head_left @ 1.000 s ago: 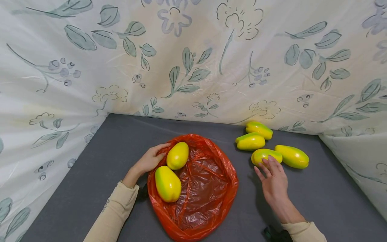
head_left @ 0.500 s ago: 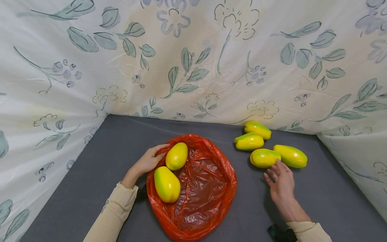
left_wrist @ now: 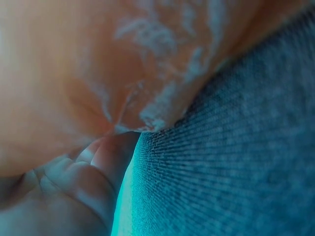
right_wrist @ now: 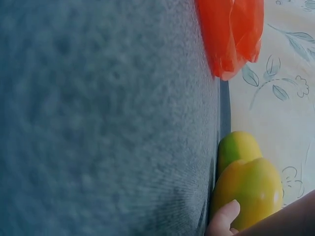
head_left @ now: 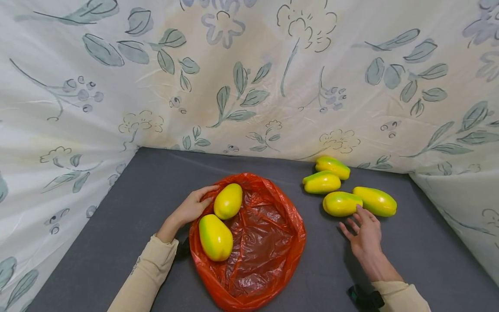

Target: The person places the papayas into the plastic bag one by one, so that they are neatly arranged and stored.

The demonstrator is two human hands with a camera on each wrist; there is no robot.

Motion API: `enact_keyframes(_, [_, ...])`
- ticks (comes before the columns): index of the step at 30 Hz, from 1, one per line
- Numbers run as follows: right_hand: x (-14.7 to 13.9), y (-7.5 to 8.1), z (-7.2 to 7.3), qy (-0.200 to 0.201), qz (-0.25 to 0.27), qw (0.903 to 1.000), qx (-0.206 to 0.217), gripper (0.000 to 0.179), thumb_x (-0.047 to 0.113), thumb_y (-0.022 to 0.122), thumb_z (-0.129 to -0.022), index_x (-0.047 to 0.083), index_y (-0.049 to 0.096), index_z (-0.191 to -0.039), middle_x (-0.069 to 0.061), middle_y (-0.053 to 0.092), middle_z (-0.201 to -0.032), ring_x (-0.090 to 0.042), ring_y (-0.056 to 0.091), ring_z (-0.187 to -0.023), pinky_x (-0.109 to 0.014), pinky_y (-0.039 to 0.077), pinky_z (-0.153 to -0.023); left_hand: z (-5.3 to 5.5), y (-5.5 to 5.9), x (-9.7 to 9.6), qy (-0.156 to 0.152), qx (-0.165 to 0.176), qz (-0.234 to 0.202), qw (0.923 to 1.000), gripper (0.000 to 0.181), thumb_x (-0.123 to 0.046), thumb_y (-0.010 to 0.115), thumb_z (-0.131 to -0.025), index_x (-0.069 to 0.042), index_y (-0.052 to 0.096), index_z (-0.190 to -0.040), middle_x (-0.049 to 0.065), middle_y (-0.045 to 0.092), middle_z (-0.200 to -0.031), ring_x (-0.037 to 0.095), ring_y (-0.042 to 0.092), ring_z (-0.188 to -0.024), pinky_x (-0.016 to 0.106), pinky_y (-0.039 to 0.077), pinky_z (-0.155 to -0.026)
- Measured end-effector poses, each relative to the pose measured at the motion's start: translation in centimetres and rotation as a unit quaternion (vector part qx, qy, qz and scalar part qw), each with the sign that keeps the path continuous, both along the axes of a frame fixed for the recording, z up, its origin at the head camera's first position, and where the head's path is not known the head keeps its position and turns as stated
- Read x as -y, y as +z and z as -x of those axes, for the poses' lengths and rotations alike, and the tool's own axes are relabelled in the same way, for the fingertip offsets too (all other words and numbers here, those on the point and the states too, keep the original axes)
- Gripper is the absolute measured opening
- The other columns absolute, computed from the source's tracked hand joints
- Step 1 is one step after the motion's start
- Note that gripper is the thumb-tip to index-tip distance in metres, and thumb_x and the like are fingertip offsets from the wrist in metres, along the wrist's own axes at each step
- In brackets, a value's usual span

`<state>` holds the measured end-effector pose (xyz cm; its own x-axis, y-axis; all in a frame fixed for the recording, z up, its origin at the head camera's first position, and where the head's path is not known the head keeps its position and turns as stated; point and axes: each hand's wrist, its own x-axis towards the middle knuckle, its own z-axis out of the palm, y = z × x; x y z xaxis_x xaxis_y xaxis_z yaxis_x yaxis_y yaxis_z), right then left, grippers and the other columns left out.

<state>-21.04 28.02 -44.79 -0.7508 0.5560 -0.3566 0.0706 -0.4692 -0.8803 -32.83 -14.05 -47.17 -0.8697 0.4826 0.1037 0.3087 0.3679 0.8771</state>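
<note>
A red plastic bag [head_left: 269, 234] lies with its mouth spread wide in the head view. My left hand [head_left: 192, 207] holds its left rim, the thumb bent toward the fruit inside. Two yellow-green papayas, an upper papaya [head_left: 228, 201] and a lower papaya [head_left: 215, 238], sit in the bag's left side. My right hand [head_left: 367, 234] is held palm inward with relaxed, spread fingers just in front of a near papaya [head_left: 340, 204], its upper fingertip overlapping the fruit's edge. In the right wrist view a fingertip shows before a papaya [right_wrist: 251, 189].
Beside the near papaya lie a right-hand papaya [head_left: 376, 202], a left papaya [head_left: 322, 182] and a back papaya [head_left: 333, 167]. A grey cloth [head_left: 156, 173] covers the table. Leaf-patterned fabric [head_left: 234, 86] rises behind and at both sides.
My right hand has drawn back to the right and slightly down from over the near papaya, which stays in place. The left hand stays at the bag's rim.
</note>
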Motion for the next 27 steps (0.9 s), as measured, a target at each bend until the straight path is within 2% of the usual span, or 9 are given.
enact_keyframes(3, [-0.2,-0.1,0.2,0.0,-0.006,1.0,0.004,0.065,0.046,0.059,-0.09,0.025,0.026,-0.143,0.006,0.035,-0.116,-0.017,0.038,-0.103,-0.031,0.049,-0.082,0.0,-0.1,0.0,0.001,-0.002,0.001,1.0,0.042,0.0,0.044,-0.099,0.003,0.041,-0.142,0.025,0.041,-0.141,0.038,0.039,-0.128,0.052,0.036,-0.101])
enact_keyframes(7, [-0.4,-0.3,0.4,-0.005,-0.008,0.9999,0.01,0.064,0.046,0.059,-0.09,0.025,0.027,-0.142,0.005,0.033,-0.116,-0.017,0.038,-0.102,-0.032,0.05,-0.081,0.1,-0.1,0.0,0.002,-0.003,0.002,1.0,0.042,0.0,0.044,-0.099,0.003,0.041,-0.142,0.026,0.041,-0.141,0.038,0.041,-0.126,0.051,0.037,-0.1])
enact_keyframes(10, [-0.4,-0.3,0.5,-0.004,-0.01,0.9998,0.015,0.071,0.048,0.059,-0.089,0.026,0.024,-0.146,0.002,0.03,-0.126,-0.019,0.036,-0.109,-0.035,0.049,-0.086,0.1,-0.1,-0.1,0.003,-0.001,0.002,1.0,0.043,0.0,0.044,-0.099,0.002,0.041,-0.142,0.025,0.041,-0.141,0.037,0.041,-0.127,0.051,0.037,-0.101])
enact_keyframes(14, [-0.3,-0.2,0.8,0.007,-0.006,0.9999,0.014,0.085,0.048,0.06,-0.088,0.026,0.009,-0.153,-0.006,0.012,-0.149,-0.025,0.026,-0.128,-0.043,0.042,-0.097,0.1,-0.1,-0.1,0.004,-0.002,0.003,1.0,0.043,0.0,0.045,-0.099,0.002,0.041,-0.142,0.025,0.04,-0.141,0.038,0.038,-0.129,0.051,0.036,-0.101])
enact_keyframes(17, [-0.1,-0.1,0.9,0.012,0.0,0.9999,0.008,0.091,0.047,0.06,-0.088,0.027,0.001,-0.153,-0.007,-0.001,-0.155,-0.028,0.015,-0.137,-0.047,0.036,-0.102,0.1,-0.2,0.0,0.001,-0.008,0.004,1.0,0.043,0.0,0.044,-0.099,0.003,0.041,-0.142,0.026,0.04,-0.141,0.039,0.037,-0.129,0.053,0.034,-0.102])
enact_keyframes(21, [0.0,0.0,1.1,0.023,0.006,0.9997,0.003,0.093,0.044,0.06,-0.09,0.028,-0.007,-0.153,-0.004,-0.009,-0.156,-0.028,0.007,-0.141,-0.048,0.033,-0.104,0.1,-0.2,0.0,0.001,-0.006,0.002,1.0,0.043,0.001,0.045,-0.099,0.003,0.041,-0.141,0.025,0.04,-0.141,0.039,0.036,-0.13,0.053,0.033,-0.103])
enact_keyframes(27, [0.2,0.2,1.3,0.026,0.012,0.9996,0.004,0.093,0.04,0.06,-0.091,0.031,-0.009,-0.152,0.006,-0.011,-0.157,-0.025,0.0,-0.143,-0.048,0.032,-0.104,0.1,-0.1,0.0,-0.001,-0.006,-0.001,1.0,0.043,0.001,0.045,-0.099,0.003,0.041,-0.141,0.025,0.04,-0.141,0.039,0.036,-0.13,0.053,0.033,-0.103])
